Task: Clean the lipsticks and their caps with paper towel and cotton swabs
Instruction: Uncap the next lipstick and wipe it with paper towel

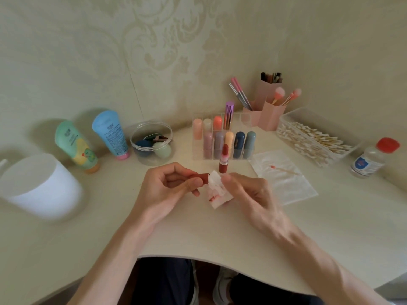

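Your left grip (167,188) pinches the brick-red cylindrical lipstick cap (201,177) above the cream table (198,234); your right grip (248,192) pinches the folded, red-stained white paper towel (217,190) against its end. The uncapped red lipstick (224,160) stands upright just behind.

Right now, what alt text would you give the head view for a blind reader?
The left hand holds a red lipstick cap while the right hand pinches a red-stained paper towel against its end. The uncapped red lipstick stands upright behind them, before a clear organizer of capped lipsticks, with a tray of cotton swabs at right.
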Tool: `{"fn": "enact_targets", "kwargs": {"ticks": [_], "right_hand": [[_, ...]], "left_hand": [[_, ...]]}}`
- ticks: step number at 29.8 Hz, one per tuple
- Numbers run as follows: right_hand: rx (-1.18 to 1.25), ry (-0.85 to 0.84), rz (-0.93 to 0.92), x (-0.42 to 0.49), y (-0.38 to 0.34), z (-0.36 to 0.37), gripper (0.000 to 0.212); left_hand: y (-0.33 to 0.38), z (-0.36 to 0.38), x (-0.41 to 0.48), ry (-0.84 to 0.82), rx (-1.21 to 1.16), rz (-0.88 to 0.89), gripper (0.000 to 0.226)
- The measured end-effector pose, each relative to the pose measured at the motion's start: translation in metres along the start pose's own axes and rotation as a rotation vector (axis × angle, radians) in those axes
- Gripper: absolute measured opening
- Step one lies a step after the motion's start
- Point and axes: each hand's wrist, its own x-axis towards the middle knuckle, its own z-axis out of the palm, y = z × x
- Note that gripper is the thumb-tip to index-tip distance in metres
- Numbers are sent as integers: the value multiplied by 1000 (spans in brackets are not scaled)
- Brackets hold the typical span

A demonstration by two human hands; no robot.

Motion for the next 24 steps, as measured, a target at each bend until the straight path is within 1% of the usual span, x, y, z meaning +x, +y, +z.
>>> {"fn": "enact_targets", "kwargs": {"ticks": [2,5,6,9,12,17,21,24], "right_hand": [[76,-46,70,0,-3,1,38],[244,-56,235,1,-4,-3,44],[302,-62,263,2,-5,-4,42],[268,-70,128,3,-2,-2,19],[232,11,70,2,2,4,18],[35,130,-27,1,8,9,11],[-35,172,-109,0,7,7,12],[-55,167,-123,-1,8,7,9]], "left_hand": [[0,-1,-1,-2,1,2,30],[-2,-3,0,2,-15,-6,31],[-2,-3,0,-2,-19,-8,30],[-2,0,0,-37,-31,8,27],[-3,2,0,-62,-31,20,24],[-5,0,1,-132,16,-7,20],[-5,-1,3,-216,17,-41,30],[-7,-1,3,-209,26,-19,26]]}}
